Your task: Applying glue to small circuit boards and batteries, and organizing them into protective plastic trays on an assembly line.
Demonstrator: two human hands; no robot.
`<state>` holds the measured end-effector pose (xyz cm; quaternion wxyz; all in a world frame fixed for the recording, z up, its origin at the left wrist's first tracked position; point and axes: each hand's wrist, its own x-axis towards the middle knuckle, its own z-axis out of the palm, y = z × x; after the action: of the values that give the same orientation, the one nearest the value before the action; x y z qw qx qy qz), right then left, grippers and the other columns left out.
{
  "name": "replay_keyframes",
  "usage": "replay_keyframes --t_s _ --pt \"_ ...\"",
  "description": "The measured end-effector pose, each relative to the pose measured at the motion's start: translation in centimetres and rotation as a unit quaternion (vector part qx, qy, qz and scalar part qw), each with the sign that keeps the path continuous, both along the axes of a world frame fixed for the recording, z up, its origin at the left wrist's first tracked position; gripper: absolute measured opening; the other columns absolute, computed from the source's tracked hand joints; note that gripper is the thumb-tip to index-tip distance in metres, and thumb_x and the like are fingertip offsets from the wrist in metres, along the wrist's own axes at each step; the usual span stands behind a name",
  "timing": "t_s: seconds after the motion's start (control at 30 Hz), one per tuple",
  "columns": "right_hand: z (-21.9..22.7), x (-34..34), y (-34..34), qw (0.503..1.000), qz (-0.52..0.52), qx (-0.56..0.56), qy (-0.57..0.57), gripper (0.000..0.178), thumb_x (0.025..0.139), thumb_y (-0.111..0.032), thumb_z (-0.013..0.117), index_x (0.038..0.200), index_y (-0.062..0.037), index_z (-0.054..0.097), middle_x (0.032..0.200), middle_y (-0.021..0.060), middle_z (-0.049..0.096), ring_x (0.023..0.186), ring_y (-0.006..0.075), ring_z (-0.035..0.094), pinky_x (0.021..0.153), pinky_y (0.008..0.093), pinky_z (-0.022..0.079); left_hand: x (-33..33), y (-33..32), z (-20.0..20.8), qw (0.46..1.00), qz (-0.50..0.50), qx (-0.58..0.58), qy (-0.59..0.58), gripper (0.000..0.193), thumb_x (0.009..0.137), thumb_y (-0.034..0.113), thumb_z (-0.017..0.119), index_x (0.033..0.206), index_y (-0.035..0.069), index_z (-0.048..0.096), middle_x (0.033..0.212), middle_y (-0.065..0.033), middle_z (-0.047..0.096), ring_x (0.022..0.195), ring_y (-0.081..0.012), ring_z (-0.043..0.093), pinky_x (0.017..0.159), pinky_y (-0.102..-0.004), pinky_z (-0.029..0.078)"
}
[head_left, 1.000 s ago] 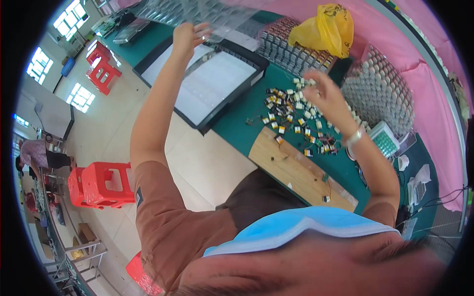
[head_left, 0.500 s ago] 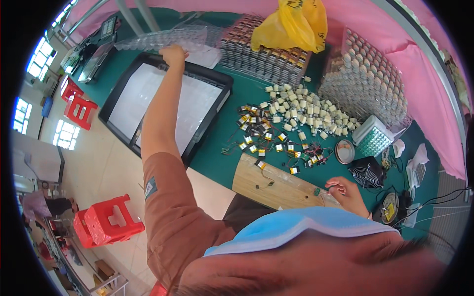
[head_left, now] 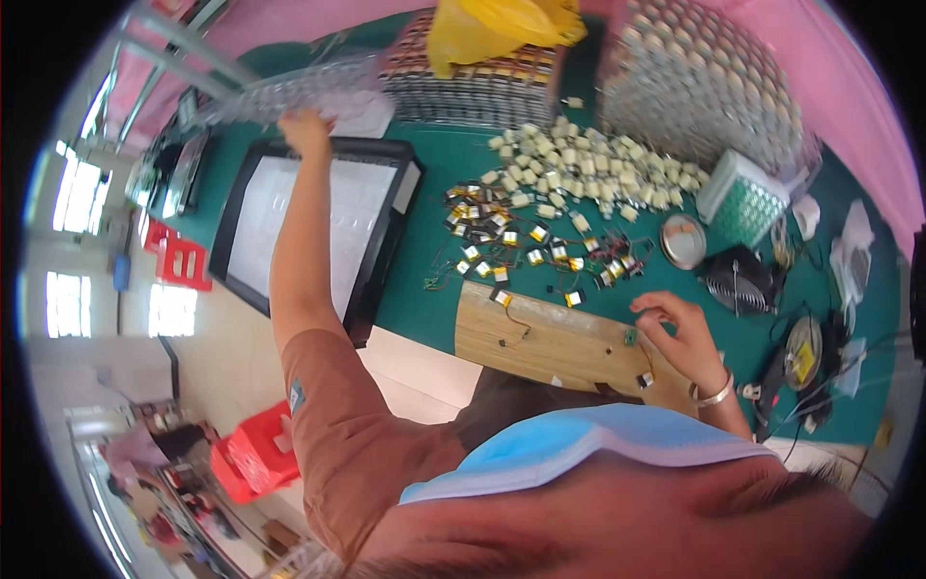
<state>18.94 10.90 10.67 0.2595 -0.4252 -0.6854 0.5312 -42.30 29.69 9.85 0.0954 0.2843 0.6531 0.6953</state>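
My left arm stretches far out over a black-rimmed tray (head_left: pixel 385 270) with a whitish sheet inside. At its far rim my left hand (head_left: pixel 307 133) reaches the clear plastic blister trays (head_left: pixel 289 95); its fingers are blurred, so any grip cannot be made out. My right hand (head_left: pixel 680 333) hovers at the right end of a wooden board (head_left: pixel 569 349), fingers loosely curled, thumb apart, nothing visible between them. A small green circuit board (head_left: pixel 630 337) lies just below its fingertips. Thin wires run from there to a small battery (head_left: pixel 644 380) on the wood.
Beyond the board lie heaps of wired batteries (head_left: pixel 502 232) and cream-coloured parts (head_left: pixel 588 169). Behind stand filled tray stacks (head_left: pixel 468 87), one under a yellow bag (head_left: pixel 497 34). To the right are a round tin (head_left: pixel 683 241), a black fan (head_left: pixel 741 282) and cables. Red stools (head_left: pixel 256 454) stand left.
The whole view has shifted, bringing more of my right wrist and the nearby battery into sight. My right fingers sit slightly farther from the circuit board. My left hand stays by the blister trays.
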Motion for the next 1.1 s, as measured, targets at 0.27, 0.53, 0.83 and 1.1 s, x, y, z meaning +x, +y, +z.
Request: replay_keyframes --t_s 0.27,0.53,0.83,1.1 --pt "0.6 2.6 -1.2 0.998 -0.034 0.024 0.046 0.025 0.086 -0.009 0.063 0.108 0.0004 0.06 0.098 0.0107 0.067 0.083 0.018 0.067 0.075 0.0295 0.053 3.8 -0.1 2.2 0.997 -0.004 -0.008 0.08 0.053 0.085 0.008 0.058 0.129 0.006 0.03 0.106 -0.0196 0.059 0.065 -0.0296 0.066 0.049 -0.0342 0.052" --pt "0.9 1.8 -2.4 0.993 -0.021 0.034 0.108 0.02 0.088 -0.011 0.062 0.104 -0.0002 0.06 0.096 0.01 0.066 0.081 0.0169 0.066 0.072 0.0296 0.053 -13.8 1.7 -0.9 0.974 -0.164 0.031 -0.154 0.047 0.083 0.015 0.062 0.123 0.003 0.039 0.109 -0.0215 0.06 0.09 -0.0469 0.062 0.061 -0.0509 0.056" --pt "2.1 5.5 -2.1 0.977 -0.141 0.069 0.144 0.019 0.092 -0.012 0.058 0.106 -0.0002 0.059 0.094 0.0066 0.064 0.083 0.0129 0.062 0.075 0.0272 0.05 -11.4 4.4 -0.7 0.693 -0.211 -0.323 0.61 0.074 0.076 0.033 0.073 0.136 0.001 0.042 0.132 -0.0171 0.051 0.121 -0.0351 0.051 0.101 -0.0475 0.041" --pt "15.5 4.6 -2.2 0.776 0.11 0.182 0.593 0.05 0.098 -0.045 0.041 0.111 0.0009 0.056 0.099 0.0096 0.059 0.094 0.0236 0.058 0.089 0.0365 0.045 8.2 -4.1 9.6 0.967 -0.208 -0.146 0.034 0.058 0.086 0.029 0.063 0.135 0.006 0.043 0.132 -0.0108 0.048 0.13 -0.025 0.038 0.102 -0.0448 0.034"
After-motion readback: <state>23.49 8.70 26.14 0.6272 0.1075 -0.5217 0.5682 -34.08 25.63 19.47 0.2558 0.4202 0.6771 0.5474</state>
